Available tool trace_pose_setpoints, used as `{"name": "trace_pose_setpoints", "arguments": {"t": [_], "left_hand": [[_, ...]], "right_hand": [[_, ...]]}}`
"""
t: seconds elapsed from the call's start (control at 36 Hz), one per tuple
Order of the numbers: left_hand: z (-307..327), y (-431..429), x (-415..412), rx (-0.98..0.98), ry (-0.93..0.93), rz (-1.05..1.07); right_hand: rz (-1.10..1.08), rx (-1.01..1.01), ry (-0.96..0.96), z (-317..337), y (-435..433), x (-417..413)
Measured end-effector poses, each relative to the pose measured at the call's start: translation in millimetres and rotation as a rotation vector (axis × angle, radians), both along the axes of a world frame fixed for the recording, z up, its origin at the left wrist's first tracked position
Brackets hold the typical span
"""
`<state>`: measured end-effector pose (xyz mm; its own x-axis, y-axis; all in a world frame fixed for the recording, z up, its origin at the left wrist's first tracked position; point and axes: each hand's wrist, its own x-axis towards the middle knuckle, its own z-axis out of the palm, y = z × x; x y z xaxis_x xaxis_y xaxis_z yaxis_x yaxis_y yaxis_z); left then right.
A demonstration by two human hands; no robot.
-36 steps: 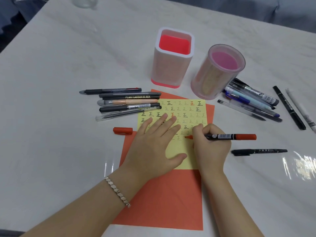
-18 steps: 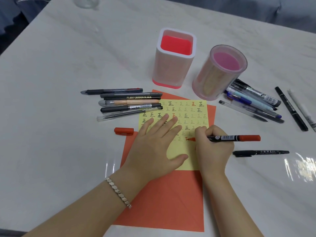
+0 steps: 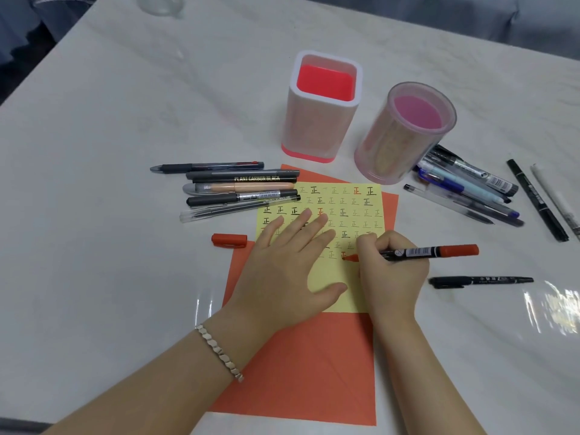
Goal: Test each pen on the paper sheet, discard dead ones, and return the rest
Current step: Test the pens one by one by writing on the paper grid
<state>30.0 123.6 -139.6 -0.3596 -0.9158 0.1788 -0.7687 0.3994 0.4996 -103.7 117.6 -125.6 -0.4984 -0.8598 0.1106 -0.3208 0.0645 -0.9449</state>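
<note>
A yellow paper sheet covered with small written marks lies on an orange sheet. My left hand presses flat on the yellow sheet with fingers spread. My right hand grips a red marker, and its tip touches the paper at a fresh red mark. The marker's red cap lies left of the sheets. Several pens lie in a group at the upper left of the paper. Another group of pens lies to the right.
Two holders stand behind the paper: a square white one with a red base and a round clear one with a pink base. A black marker lies right of my right hand. Two more pens lie at the far right.
The red marker's tip has made more strokes, and a red mark has grown on the yellow sheet. My left hand has stayed pressed on the paper.
</note>
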Motion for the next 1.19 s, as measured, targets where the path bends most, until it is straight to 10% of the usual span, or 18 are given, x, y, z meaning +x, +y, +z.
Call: {"name": "trace_pose_setpoints", "arguments": {"t": [0.92,1.19], "left_hand": [[11.8,1.5,10.4,-0.003,0.064,-0.030],[28.6,1.3,84.2,-0.133,-0.227,0.150]], "right_hand": [[-0.030,0.024,-0.171,15.5,11.7,-10.5],[0.056,0.126,-0.216,31.2,27.1,-19.5]]}}
